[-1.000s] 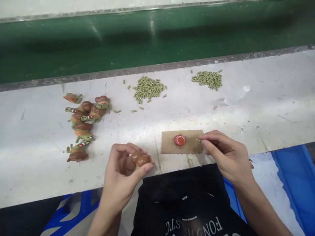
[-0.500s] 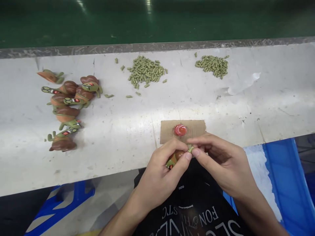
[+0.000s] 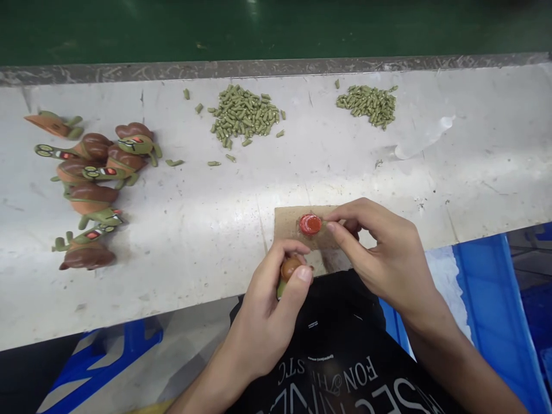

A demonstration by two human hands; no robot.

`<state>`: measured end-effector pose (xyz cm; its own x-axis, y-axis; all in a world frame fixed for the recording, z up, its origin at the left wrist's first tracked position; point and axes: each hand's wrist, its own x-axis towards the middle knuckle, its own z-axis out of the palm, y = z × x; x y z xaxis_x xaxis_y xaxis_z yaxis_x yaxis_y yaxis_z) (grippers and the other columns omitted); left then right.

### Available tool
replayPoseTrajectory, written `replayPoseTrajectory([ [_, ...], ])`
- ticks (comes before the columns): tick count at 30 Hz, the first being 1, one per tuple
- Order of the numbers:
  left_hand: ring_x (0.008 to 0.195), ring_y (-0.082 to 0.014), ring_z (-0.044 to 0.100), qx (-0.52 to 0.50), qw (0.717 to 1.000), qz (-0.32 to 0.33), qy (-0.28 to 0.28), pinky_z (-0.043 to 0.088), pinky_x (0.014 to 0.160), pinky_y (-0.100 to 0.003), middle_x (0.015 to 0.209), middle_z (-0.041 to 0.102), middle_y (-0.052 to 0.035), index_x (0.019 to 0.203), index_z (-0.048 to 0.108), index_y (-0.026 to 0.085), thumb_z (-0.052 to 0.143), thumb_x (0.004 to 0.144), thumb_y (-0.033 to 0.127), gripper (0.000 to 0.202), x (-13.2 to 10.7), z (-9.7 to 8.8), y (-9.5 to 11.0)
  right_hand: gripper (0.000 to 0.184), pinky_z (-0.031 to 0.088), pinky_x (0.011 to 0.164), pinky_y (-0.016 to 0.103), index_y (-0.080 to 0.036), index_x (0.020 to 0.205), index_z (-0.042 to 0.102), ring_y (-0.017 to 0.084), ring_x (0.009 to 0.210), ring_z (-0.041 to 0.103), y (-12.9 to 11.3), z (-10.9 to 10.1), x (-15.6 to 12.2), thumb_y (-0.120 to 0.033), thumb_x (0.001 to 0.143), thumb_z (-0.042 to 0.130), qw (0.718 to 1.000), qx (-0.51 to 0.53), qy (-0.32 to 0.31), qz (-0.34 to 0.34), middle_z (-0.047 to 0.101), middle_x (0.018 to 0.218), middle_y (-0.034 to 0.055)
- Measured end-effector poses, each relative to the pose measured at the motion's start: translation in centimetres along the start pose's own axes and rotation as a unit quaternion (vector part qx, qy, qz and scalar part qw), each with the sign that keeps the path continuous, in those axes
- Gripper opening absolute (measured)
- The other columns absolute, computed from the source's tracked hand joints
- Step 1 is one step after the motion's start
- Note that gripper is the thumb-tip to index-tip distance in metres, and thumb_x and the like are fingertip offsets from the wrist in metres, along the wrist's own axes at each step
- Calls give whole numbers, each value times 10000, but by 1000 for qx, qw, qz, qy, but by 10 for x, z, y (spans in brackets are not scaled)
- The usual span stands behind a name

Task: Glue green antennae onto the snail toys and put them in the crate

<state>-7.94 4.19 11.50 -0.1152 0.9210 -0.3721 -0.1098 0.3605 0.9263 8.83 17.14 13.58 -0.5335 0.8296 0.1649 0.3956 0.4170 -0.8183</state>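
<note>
The left hand (image 3: 269,310) is closed around a brown-and-green toy figure (image 3: 288,275), while the right hand (image 3: 383,253) pinches its fingertips together just beside a red cap (image 3: 310,224) on a cardboard scrap (image 3: 288,223), ahead of the left hand

red disc (image 3: 310,224): glossy, smooth plastic
cardboard scrap (image 3: 287,224): matt, rough brown paper
toy figure (image 3: 290,268): smooth painted plastic
counter (image 3: 194,253): scuffed matt metal, perhaps

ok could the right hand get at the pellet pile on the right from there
Probably yes: the right hand is beside the red cap on the cardboard, and no object stands between it and the green pellet pile across the white bench. It looks like a fair lean forward, though.
</note>
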Motion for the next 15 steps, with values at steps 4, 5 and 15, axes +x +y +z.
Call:
replayPoseTrajectory([
  [4, 821, -163, 525, 64, 997, 30, -14, 490, 736, -312, 983, 555, 32, 1119, 565, 312, 454, 1140, 229, 140, 0, -3, 1, 143, 579, 759, 258, -147, 1083, 789, 136, 860, 704, 5, 6, 10, -30, 1081, 708, 998, -33, -33, -46, 766, 1023, 42],
  [5, 849, -160, 543, 87, 995, 50, -16, 501, 760, -313, 1022, 566, 28, 1116, 555, 305, 467, 1111, 182, 151, 1, -3, 1, 145, 581, 765, 260, -144, 1085, 788, 137, 861, 705, 6, 8, 11, -27, 1083, 703, 997, -39, -38, -49, 766, 1032, 48],
  [15, 1084, -178, 708, 134, 987, 86, -4, 558, 934, -352, 1192, 697, -5, 1319, 588, 282, 556, 1156, 270, 166, 7, -1, -13, 153, 578, 741, 298, -162, 1079, 752, 167, 850, 708, 7, 6, 8, -26, 1078, 684, 992, -95, -52, -61, 762, 1027, 48],
])
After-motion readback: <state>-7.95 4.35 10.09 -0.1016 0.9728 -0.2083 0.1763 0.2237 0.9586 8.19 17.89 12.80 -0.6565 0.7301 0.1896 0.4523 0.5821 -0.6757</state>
